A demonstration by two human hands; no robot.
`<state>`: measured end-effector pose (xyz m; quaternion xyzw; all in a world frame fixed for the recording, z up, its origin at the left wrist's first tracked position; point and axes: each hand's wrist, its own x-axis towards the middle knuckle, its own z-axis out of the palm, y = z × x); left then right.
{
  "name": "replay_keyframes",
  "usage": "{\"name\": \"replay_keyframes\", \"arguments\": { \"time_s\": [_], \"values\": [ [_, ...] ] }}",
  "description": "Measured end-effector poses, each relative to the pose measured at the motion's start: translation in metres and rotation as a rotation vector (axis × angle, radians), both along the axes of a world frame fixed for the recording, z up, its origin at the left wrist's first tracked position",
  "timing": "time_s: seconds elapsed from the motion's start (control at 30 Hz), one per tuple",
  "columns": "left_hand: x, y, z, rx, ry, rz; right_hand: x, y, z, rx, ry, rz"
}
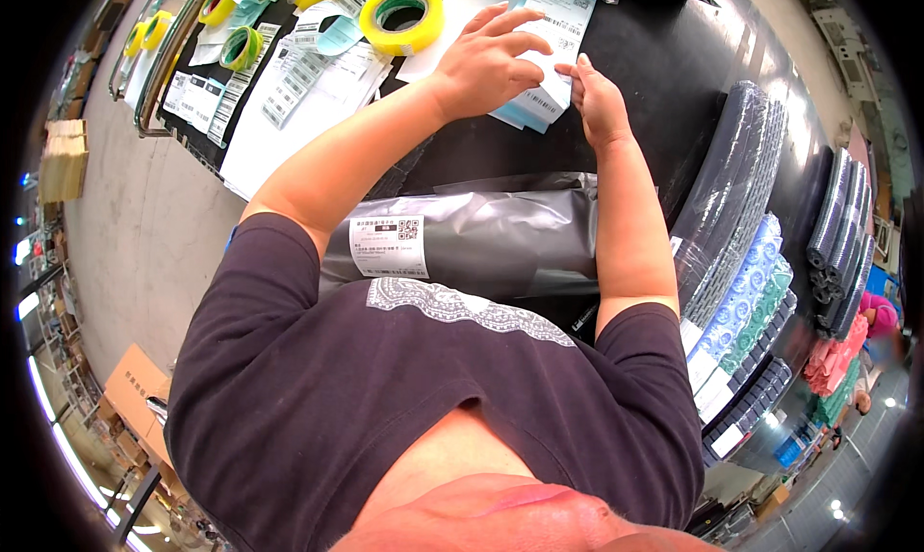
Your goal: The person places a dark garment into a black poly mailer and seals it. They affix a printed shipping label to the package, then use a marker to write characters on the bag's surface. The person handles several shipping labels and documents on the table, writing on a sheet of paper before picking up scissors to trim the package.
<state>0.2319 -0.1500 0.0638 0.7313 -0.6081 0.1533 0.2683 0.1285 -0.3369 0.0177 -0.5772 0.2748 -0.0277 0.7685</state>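
Observation:
A stack of shipping labels (pixel 563 18), white on pale blue backing, lies on the black table at its far side. Over the stack's left side my left hand (pixel 493 63) is held with its fingers spread and slightly curled, gripping nothing that I can see. My right hand (pixel 599 100) is at the stack's right edge, its thumb and forefinger closed on the edge of a label; the exact contact is small. Close to my chest, below both hands, lies a filled black plastic mailing bag (pixel 500 239) with a white label (pixel 388 247) on its left end.
Left of the stack are a large yellow tape roll (pixel 369 25), a smaller green-yellow roll (pixel 258 48) and loose label sheets (pixel 289 80). Rolled dark ribbed mats (pixel 727 196) and blue patterned rolls (pixel 741 297) line the right side. A cardboard box (pixel 135 388) stands lower left.

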Motion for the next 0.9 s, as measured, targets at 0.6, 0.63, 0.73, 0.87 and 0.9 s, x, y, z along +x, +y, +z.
{"name": "replay_keyframes", "arguments": {
  "time_s": [0.6, 0.63, 0.73, 0.87, 0.9],
  "values": [
    [-0.050, 0.136, 0.148, 0.288, 1.287, 0.074, -0.046, 0.006, 0.094, -1.202, 0.296, 0.358],
    [-0.054, 0.130, 0.143, 0.370, 1.307, 0.049, -0.069, 0.019, 0.101, -0.949, 0.160, 0.278],
    [-0.078, 0.128, 0.117, 0.374, 1.307, 0.022, -0.134, 0.082, 0.111, -0.162, -0.101, 0.386],
    [-0.094, 0.125, 0.083, 0.449, 1.241, -0.008, -0.183, 0.145, 0.100, -0.104, 0.054, 0.263],
    [-0.094, 0.124, 0.073, 0.486, 1.229, -0.012, -0.191, 0.151, 0.088, -0.096, 0.069, 0.215]
  ]
}}
